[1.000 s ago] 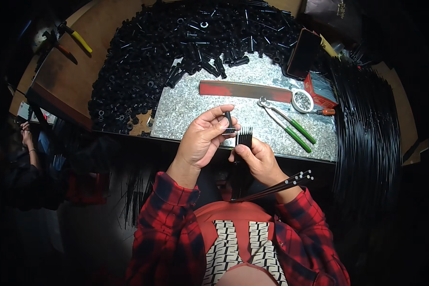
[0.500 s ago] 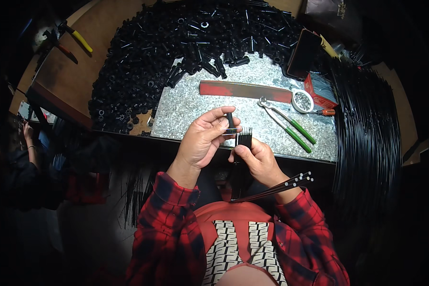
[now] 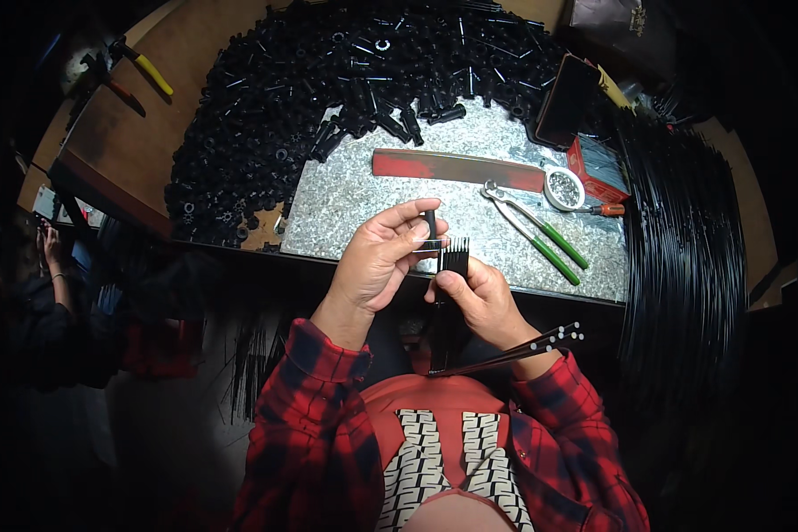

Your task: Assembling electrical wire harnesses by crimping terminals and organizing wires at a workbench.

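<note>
A: What are the hands doing over the metal sheet?

B: The left hand [image 3: 383, 259] pinches a short black tube [image 3: 431, 225] between thumb and fingertips, upright, at about 12 o'clock from the right hand [image 3: 479, 297]. The right hand is closed around a bundle of thin black rods [image 3: 453, 257], whose cut ends stand up like comb teeth just at 4 o'clock of the tube.

A: Any change from a second ago?

B: Little. The tube has stayed in the left fingers throughout; half a second ago it sat lower, close over the rod ends, and now it stands slightly higher and to their left. The right hand has kept its hold and barely shifted.

A: And around them?

B: At 12 o'clock lies a red-brown flat blade [image 3: 457, 168] on the speckled metal sheet [image 3: 346, 199]. At 2 o'clock are green-handled pliers [image 3: 541, 235] and a small round tin [image 3: 563, 186]. A heap of black tubes [image 3: 328, 80] fills the table from 10 to 12 o'clock. At 3 o'clock hangs a big coil of black wire [image 3: 683, 257]. Another bunch of black sticks [image 3: 523, 348] pokes out under the right forearm, at 5 o'clock. Far at 9 o'clock another person's hand [image 3: 51, 244] shows dimly.
</note>
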Motion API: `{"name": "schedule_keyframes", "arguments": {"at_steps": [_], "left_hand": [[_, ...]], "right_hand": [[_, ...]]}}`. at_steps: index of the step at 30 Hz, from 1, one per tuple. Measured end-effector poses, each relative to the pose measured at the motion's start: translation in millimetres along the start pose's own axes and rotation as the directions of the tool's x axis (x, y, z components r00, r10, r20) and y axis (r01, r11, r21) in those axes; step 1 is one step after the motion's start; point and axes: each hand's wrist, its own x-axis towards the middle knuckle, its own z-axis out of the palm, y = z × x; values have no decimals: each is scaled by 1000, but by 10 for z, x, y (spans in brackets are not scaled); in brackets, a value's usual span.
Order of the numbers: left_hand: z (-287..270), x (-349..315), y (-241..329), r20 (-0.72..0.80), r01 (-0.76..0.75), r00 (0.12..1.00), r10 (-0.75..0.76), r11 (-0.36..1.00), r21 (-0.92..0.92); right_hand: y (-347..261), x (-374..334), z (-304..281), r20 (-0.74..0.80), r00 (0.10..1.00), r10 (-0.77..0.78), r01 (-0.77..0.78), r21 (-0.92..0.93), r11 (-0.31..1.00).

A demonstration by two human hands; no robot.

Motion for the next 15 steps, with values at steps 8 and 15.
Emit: {"name": "schedule_keyframes", "arguments": {"at_steps": [8,15], "left_hand": [[-9,4,-32,52,-11,999,12,1000,-6],[-36,-61,-109,28,27,999,-27,1000,-4]], "right_hand": [[-4,-6,8,-11,1000,-6,7,31,999],[10,-17,-15,-33,999,-6,5,-20,1000]]}}
